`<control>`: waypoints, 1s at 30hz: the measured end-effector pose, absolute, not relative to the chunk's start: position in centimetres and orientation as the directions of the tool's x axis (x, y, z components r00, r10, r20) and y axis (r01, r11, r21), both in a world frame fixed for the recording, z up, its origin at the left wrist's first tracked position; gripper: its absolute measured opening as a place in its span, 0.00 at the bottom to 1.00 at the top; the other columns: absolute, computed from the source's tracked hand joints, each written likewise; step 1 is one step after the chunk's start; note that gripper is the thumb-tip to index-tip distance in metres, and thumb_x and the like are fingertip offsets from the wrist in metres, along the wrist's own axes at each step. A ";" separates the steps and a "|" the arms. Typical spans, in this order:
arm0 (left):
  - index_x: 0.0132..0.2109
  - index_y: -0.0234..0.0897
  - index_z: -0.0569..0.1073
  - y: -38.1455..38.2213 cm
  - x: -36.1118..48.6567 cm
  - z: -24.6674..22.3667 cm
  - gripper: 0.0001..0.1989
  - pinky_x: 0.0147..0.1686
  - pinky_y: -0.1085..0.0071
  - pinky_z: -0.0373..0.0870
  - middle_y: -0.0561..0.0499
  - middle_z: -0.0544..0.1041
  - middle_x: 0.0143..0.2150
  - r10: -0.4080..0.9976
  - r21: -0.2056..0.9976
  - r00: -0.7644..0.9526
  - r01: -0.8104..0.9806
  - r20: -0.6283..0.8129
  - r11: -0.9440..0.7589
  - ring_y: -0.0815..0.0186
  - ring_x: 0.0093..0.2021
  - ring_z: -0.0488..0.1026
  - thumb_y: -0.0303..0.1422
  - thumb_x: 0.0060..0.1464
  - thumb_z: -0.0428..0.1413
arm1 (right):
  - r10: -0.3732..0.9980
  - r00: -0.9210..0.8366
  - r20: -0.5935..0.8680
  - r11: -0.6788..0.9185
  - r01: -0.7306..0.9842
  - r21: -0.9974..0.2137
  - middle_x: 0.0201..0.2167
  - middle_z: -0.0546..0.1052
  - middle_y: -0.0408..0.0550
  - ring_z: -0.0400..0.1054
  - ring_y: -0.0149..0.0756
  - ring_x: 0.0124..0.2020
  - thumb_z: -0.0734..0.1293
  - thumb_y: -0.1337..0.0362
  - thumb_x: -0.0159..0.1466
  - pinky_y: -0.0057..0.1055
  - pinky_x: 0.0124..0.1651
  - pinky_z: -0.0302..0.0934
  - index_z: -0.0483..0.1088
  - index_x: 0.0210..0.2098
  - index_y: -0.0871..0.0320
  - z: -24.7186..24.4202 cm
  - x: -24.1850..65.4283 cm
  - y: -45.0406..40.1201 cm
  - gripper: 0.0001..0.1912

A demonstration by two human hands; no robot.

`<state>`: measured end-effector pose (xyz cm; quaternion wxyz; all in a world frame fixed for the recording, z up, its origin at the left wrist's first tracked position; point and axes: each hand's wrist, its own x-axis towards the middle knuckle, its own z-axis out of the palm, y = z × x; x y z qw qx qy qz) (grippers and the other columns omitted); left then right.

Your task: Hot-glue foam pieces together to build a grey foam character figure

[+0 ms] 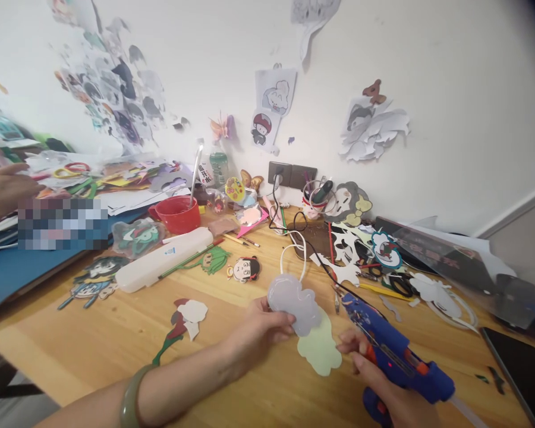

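My left hand (267, 324), with a green bangle on the wrist, pinches a grey cloud-shaped cutout (289, 297) that has a shiny line along its edge. A pale green cutout (323, 348) lies partly under the grey one, to its lower right. My right hand (378, 374) is wrapped round a blue hot glue gun (396, 351) with an orange trigger, a glue stick poking from its rear. The gun's nozzle points up and left, apart from the grey cutout. A red, white and green paper figure (182, 318) rests left of my left hand.
Another person's hand (6, 190) is at the far left. Behind my hands are a red mug (176, 214), a white case (164, 258) and paper characters. Cables, scissors and white scraps (345, 249) lie right of centre; a dark tablet (512, 374) sits at the right edge.
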<state>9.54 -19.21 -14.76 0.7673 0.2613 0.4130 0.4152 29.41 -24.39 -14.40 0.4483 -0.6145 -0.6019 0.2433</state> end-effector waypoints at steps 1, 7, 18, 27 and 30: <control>0.30 0.30 0.72 -19.5 9.7 -14.7 0.11 0.26 0.81 0.64 0.51 0.73 0.24 0.837 0.726 0.323 -0.419 -0.442 0.545 0.74 0.24 0.68 0.27 0.36 0.64 | 0.966 0.173 0.191 0.091 0.468 -0.879 0.28 0.76 0.46 0.72 0.41 0.30 0.64 0.53 0.54 0.30 0.31 0.67 0.72 0.30 0.54 -14.3 28.8 -24.4 0.12; 0.30 0.30 0.72 -20.8 10.5 -14.5 0.11 0.24 0.82 0.63 0.52 0.71 0.23 0.799 0.715 0.382 -0.372 -0.464 0.593 0.75 0.24 0.66 0.28 0.37 0.63 | 0.925 0.379 -0.033 -0.172 0.340 -0.925 0.27 0.77 0.48 0.71 0.43 0.31 0.68 0.54 0.47 0.30 0.31 0.66 0.72 0.28 0.56 -14.7 26.0 -24.9 0.13; 0.35 0.31 0.74 -19.3 9.8 -13.5 0.16 0.25 0.80 0.63 0.50 0.74 0.30 0.840 0.784 0.396 -0.349 -0.372 0.512 0.72 0.27 0.69 0.29 0.34 0.63 | 0.886 0.458 -0.073 -0.233 0.303 -0.924 0.17 0.70 0.42 0.65 0.37 0.20 0.68 0.54 0.43 0.29 0.22 0.57 0.69 0.22 0.55 -13.9 26.2 -24.5 0.12; 0.30 0.29 0.74 -18.4 8.8 -15.3 0.10 0.26 0.75 0.63 0.47 0.74 0.27 0.854 0.825 0.390 -0.308 -0.345 0.474 0.69 0.25 0.69 0.29 0.36 0.61 | 0.927 0.358 0.110 -0.095 0.509 -0.855 0.25 0.75 0.48 0.70 0.42 0.29 0.65 0.51 0.51 0.30 0.27 0.63 0.71 0.27 0.55 -14.0 29.8 -24.6 0.13; 0.29 0.30 0.73 -18.1 8.8 -16.2 0.08 0.27 0.74 0.64 0.47 0.74 0.26 0.877 0.799 0.345 -0.390 -0.336 0.459 0.69 0.25 0.70 0.28 0.37 0.61 | 0.922 0.318 0.222 -0.005 0.584 -0.812 0.25 0.75 0.50 0.70 0.43 0.29 0.63 0.52 0.52 0.31 0.29 0.63 0.71 0.25 0.54 -13.8 29.5 -25.0 0.12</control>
